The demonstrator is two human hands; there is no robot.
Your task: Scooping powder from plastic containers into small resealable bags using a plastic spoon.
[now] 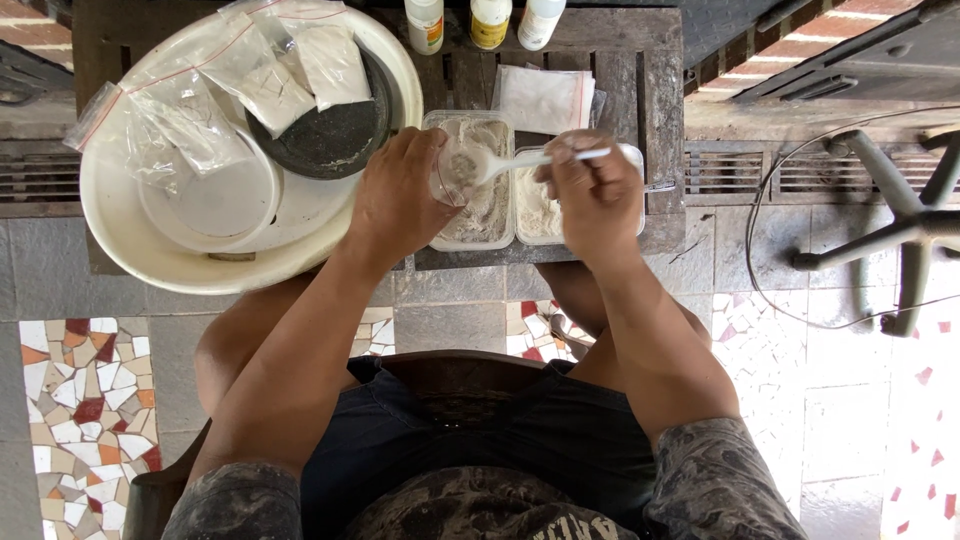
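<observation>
Spoon (520, 160) in right hand (590, 195), bowl inside left hand's (400, 195) bag (455, 175) mouth.

Glossy white plastic spoon (520, 160), clear plastic tubs (480, 190), weathered wooden table (640, 70).

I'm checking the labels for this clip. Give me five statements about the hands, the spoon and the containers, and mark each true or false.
1. The right hand holds a white plastic spoon. True.
2. The left hand holds a small clear bag at the spoon's bowl. True.
3. The two clear tubs under the hands are filled with red liquid. False: they hold pale powder.
4. The big white basin lies to the right of the tubs. False: it lies to their left, with filled clear bags on top.
5. Three bottles stand at the far edge of the wooden table. True.
</observation>
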